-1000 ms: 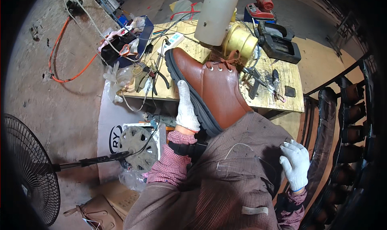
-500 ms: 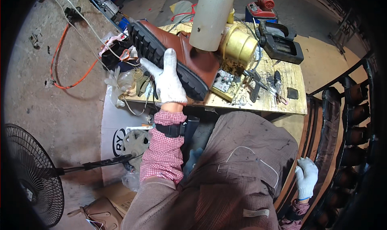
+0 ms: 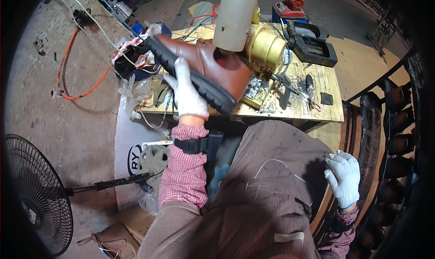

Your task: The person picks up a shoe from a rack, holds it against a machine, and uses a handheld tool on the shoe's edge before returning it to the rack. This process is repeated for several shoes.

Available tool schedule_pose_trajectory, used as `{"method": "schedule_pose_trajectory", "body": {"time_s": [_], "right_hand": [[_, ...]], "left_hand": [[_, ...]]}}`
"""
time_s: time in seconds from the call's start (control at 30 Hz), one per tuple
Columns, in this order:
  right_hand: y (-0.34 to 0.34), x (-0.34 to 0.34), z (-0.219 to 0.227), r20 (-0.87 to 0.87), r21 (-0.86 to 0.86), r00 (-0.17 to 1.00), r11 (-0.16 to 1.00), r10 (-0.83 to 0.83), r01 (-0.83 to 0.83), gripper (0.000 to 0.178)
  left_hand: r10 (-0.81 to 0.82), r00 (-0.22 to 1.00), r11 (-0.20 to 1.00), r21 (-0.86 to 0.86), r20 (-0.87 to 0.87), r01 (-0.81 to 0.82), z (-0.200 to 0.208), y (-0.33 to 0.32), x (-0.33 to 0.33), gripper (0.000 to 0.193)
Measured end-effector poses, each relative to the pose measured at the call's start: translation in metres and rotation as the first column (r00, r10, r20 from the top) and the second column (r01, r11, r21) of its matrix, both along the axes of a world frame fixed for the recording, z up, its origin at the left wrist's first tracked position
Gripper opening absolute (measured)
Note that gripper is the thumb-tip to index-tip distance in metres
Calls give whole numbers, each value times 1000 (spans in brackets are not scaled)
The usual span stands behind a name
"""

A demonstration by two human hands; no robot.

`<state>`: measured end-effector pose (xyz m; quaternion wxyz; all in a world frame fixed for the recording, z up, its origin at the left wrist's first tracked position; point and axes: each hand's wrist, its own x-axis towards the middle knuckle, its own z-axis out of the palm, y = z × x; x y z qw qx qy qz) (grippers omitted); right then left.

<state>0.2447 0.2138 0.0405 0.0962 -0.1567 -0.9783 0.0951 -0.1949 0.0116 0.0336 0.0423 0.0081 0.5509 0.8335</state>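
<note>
My left hand (image 3: 189, 92), in a white knit glove, holds a brown leather boot (image 3: 199, 58) by its side. The palm and fingers press on its thick black lugged sole (image 3: 209, 94). The boot lies tilted on its side, its opening by the lower end of a whitish ribbed pipe (image 3: 234, 25) and a yellow round fitting (image 3: 266, 46). My fingertips behind the boot are partly hidden. To the right of my lap, my gloved right hand (image 3: 343, 177) hovers with nothing in it, fingers loosely bent and thumb apart.
On the wooden bench (image 3: 333, 105) lie a hot-glue-gun-like black tool (image 3: 284, 93), a black frame-shaped tray (image 3: 315, 48) and a crumpled plastic bag (image 3: 141, 92). A rack of brown boots (image 3: 398, 125) stands at right. A fan (image 3: 38, 195) is at lower left.
The boot has rolled and shifted slightly, showing more of its brown upper and less of its sole. My right hand has risen from low beside my lap, fingers spreading somewhat.
</note>
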Motion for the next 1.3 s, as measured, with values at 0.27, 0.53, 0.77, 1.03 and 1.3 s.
{"method": "schedule_pose_trajectory", "body": {"time_s": [0.27,0.53,0.77,1.03,1.3], "right_hand": [[44,81,58,-211,-530,842,781,-497,329,40],[79,96,99,-485,-389,600,771,-636,504,44],[-18,17,-21,-175,-461,923,857,-344,232,40],[-57,-46,1,-24,-166,995,982,-97,92,64],[-88,-63,50,-204,-132,922,924,329,-359,64]], "left_hand": [[-657,728,685,557,194,470,-77,-74,82,94],[-792,554,577,611,256,543,-90,-40,104,97],[-890,391,440,670,235,598,-105,-48,79,100],[-899,383,370,833,211,411,-125,-48,112,104],[-907,362,363,838,216,407,-129,-30,128,108]]}}
